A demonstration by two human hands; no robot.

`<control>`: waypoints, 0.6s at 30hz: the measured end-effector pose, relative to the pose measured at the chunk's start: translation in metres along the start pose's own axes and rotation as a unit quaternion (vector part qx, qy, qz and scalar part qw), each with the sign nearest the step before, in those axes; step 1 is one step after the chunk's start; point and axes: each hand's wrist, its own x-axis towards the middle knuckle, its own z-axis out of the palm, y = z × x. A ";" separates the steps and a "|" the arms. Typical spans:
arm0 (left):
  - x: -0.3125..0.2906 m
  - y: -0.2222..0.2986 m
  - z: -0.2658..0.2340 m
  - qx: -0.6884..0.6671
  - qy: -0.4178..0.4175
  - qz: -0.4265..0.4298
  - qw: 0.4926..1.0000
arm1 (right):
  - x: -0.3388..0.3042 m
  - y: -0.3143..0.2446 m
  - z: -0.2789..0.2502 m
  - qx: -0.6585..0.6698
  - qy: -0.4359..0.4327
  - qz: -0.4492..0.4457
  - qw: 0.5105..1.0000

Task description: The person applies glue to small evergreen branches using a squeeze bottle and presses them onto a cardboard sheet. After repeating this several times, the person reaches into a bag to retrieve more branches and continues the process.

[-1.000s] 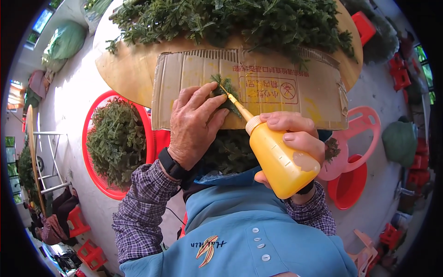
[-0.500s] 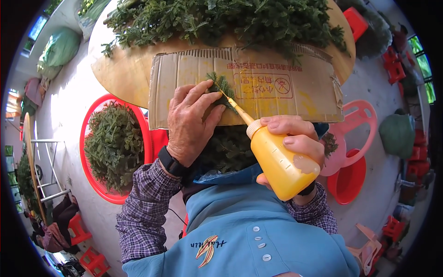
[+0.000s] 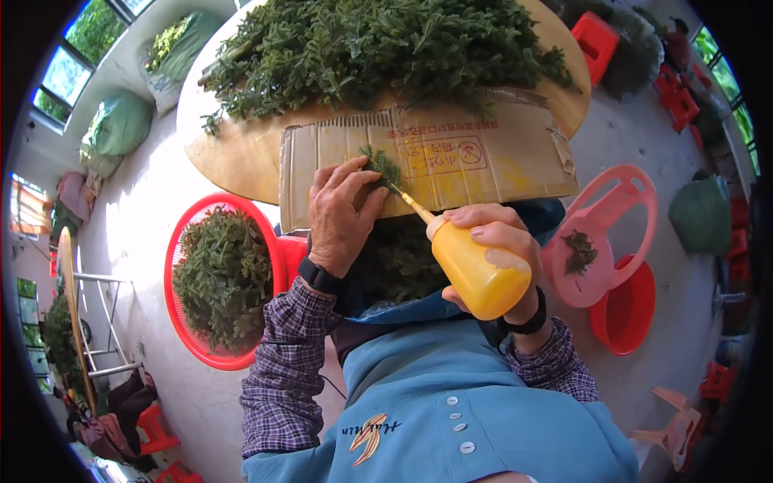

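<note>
My left hand (image 3: 342,213) is closed, its fingertips pinching a small green artificial fir sprig (image 3: 380,163) against a flat piece of cardboard (image 3: 338,153). A squeeze bottle (image 3: 481,270) of yellow liquid is tilted in my right hand (image 3: 509,241), with fingers wrapped round its upper side. Its long narrow nozzle (image 3: 419,208) points up and left, the tip at the sprig's lower end. Whether liquid is coming out is too small to tell. Yellow smears mark the cardboard. More green sprigs (image 3: 403,258) lie below the cardboard in front of me, partly hidden by my arms.
A big heap of fir sprigs (image 3: 378,48) covers the far part of the round wooden table (image 3: 217,153). To my left stands a red basket (image 3: 173,290) of sprigs. A pink plastic chair (image 3: 564,278) and red bucket (image 3: 632,314) are at right. Another person (image 3: 121,419) sits far left.
The view has shifted, showing more of the table's far side. My left hand still pinches the sprig; the bottle's nozzle tip has moved from the sprig's middle towards its lower end.
</note>
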 end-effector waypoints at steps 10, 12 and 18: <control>-0.001 -0.001 -0.001 -0.035 0.014 -0.003 0.999 | -0.009 -0.008 -0.002 -0.034 0.025 -0.025 0.999; -0.002 -0.001 0.000 -0.033 0.014 -0.004 0.999 | -0.011 -0.009 -0.002 -0.037 0.034 -0.017 0.999; -0.002 -0.003 0.001 -0.032 0.012 0.000 0.999 | -0.014 -0.015 -0.007 -0.053 0.005 0.001 0.999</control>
